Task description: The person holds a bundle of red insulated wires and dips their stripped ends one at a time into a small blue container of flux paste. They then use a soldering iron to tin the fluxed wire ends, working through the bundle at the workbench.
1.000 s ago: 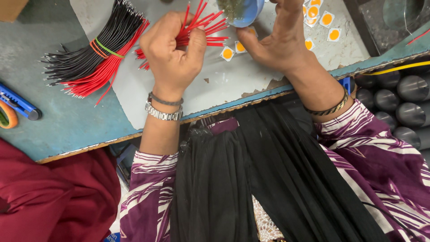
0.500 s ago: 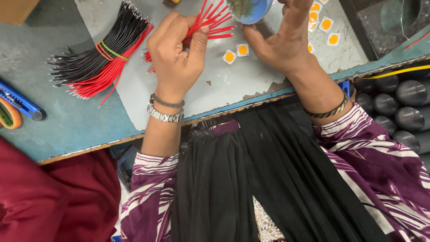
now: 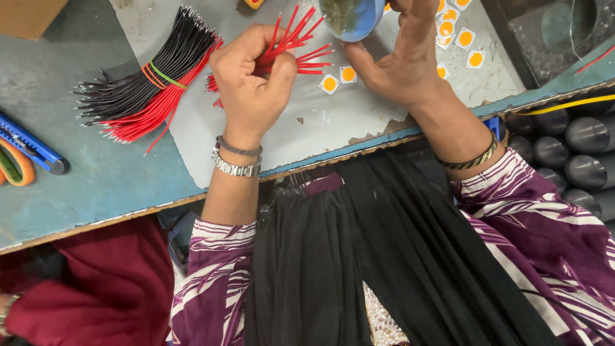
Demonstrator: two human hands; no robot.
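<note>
My left hand (image 3: 253,80) is closed around a fan of short red wires (image 3: 296,46), whose tips point up and right toward a small blue dish (image 3: 349,18). My right hand (image 3: 400,61) grips that dish at the top edge of the view; it holds a dull greenish-brown paste. Small white squares with orange round centres (image 3: 339,78) lie on the grey mat (image 3: 301,138) just under the wire tips, and more of them (image 3: 458,32) lie to the right.
A banded bundle of black and red wires (image 3: 144,83) lies at the left. A blue utility knife (image 3: 29,144) and an orange tool (image 3: 14,168) sit at the far left edge. Dark cylinders (image 3: 580,144) are stacked below the bench at right. Someone in red (image 3: 77,295) sits lower left.
The view has shifted slightly. My left hand with the red wires has stayed close to the blue dish; the wire tips sit a little nearer its rim.
</note>
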